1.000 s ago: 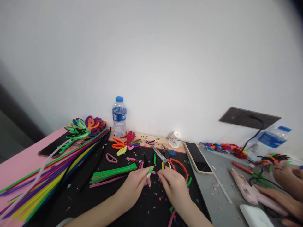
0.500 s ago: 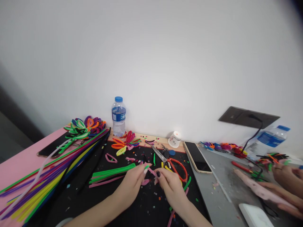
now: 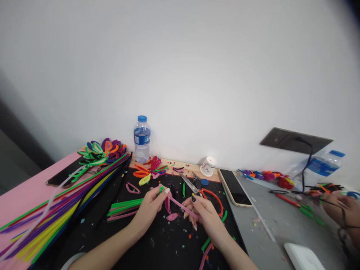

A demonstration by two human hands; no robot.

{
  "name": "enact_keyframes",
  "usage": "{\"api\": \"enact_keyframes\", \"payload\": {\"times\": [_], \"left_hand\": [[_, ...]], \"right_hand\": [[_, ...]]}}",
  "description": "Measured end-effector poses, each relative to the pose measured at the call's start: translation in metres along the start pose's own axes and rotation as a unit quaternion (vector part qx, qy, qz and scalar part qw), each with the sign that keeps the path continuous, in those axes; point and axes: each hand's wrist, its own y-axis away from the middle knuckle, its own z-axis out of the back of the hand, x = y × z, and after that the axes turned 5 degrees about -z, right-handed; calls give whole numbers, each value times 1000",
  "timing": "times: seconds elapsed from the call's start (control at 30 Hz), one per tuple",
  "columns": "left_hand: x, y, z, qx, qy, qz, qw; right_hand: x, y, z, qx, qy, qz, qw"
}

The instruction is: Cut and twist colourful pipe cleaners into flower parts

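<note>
My left hand (image 3: 150, 210) pinches a pink pipe cleaner (image 3: 179, 204) near a bit of green at its upper end. The pink strip slants down to my right hand (image 3: 206, 216), whose fingers curl around its lower end. Just beneath the strip lies a pink loop (image 3: 172, 217) on the black mat. Green pipe cleaners (image 3: 126, 204) are bundled with pink ones beside my left hand. Beyond my right hand rest scissors (image 3: 216, 198) with orange handles, partly hidden by that hand. A small green loop (image 3: 183, 189) lies near their blades.
Long coloured pipe cleaners (image 3: 56, 213) fan across the left side. At the back stand a water bottle (image 3: 142, 140) and a paper cup (image 3: 207, 166). A phone (image 3: 235, 188) lies at right. Another person's hand (image 3: 340, 210) works over the grey table.
My hands have moved apart, the left one leftward and up, the right one slightly right. More of the pink pipe cleaner now shows between them. The other person's hands have shifted right.
</note>
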Motion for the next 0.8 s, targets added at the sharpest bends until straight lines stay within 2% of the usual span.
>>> {"api": "enact_keyframes", "payload": {"times": [0.2, 0.4, 0.5, 0.6, 0.7, 0.8], "left_hand": [[7, 1, 0, 67, 73, 44, 994], [5, 4, -1, 75, 89, 55, 992], [5, 4, -2, 77, 97, 62, 990], [3, 4, -3, 75, 110, 67, 989], [1, 4, -4, 64, 124, 68, 988], [1, 4, -4, 46, 142, 75, 986]], "right_hand": [[4, 1, 2, -10, -43, -6, 999], [4, 1, 2, 3, -45, -7, 999], [6, 1, 1, -16, -3, 2, 1000], [8, 5, 0, -26, 82, 20, 996], [9, 9, -2, 10, 169, 3, 986], [7, 11, -4, 62, 199, -34, 978]]}}
